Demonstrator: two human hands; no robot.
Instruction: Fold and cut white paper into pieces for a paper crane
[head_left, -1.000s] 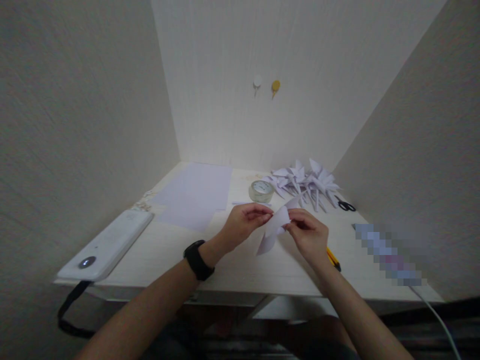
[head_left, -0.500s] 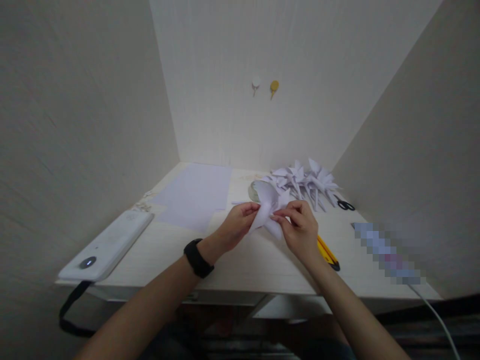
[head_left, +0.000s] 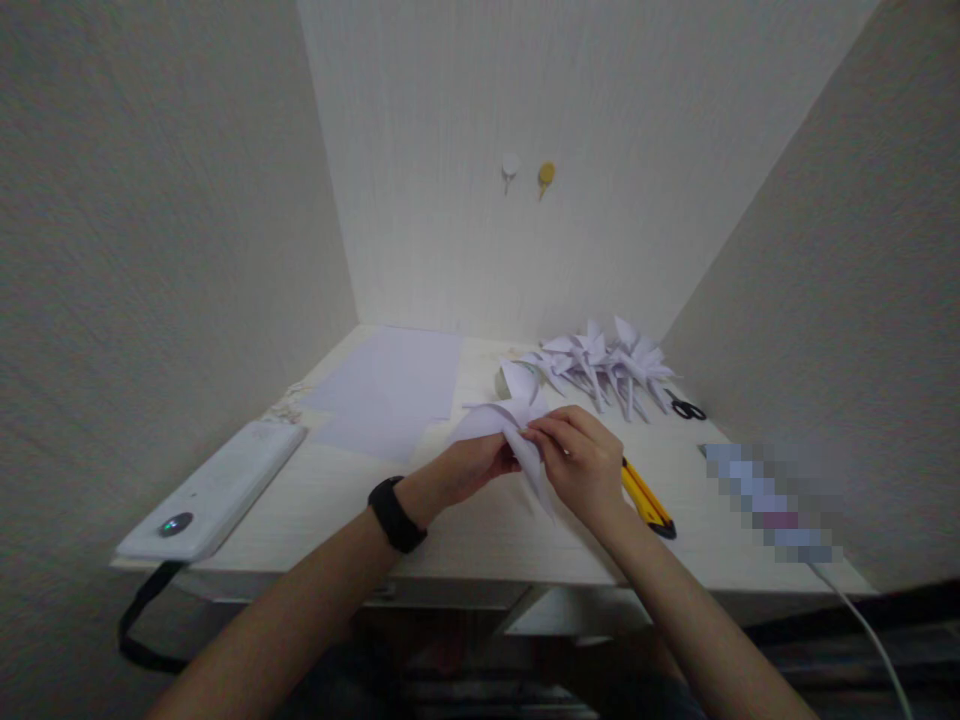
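Note:
Between my hands, above the middle of the desk, is a white paper pinwheel (head_left: pixel 525 408) with curved blades. My left hand (head_left: pixel 469 468), with a black band on its wrist, is closed on it from behind and below; its fingertips are partly hidden by a blade. My right hand (head_left: pixel 579 460) pinches the pinwheel near its centre with thumb and fingers. Just behind it stands a round clear container (head_left: pixel 507 380), partly covered by a blade. A yellow utility knife (head_left: pixel 649 500) lies beside my right hand.
Flat white paper sheets (head_left: pixel 390 385) lie at the back left. Several finished paper pinwheels (head_left: pixel 607 360) are piled at the back right, near black scissors (head_left: pixel 687 408). A white device with a strap (head_left: pixel 214 490) sits at the left edge. A blurred-out object (head_left: pixel 772 505) with a cable lies right.
The pinwheel has turned in my hands, its blades now spreading left and down. My left hand has shifted lower beneath it, while my right hand stays at its centre.

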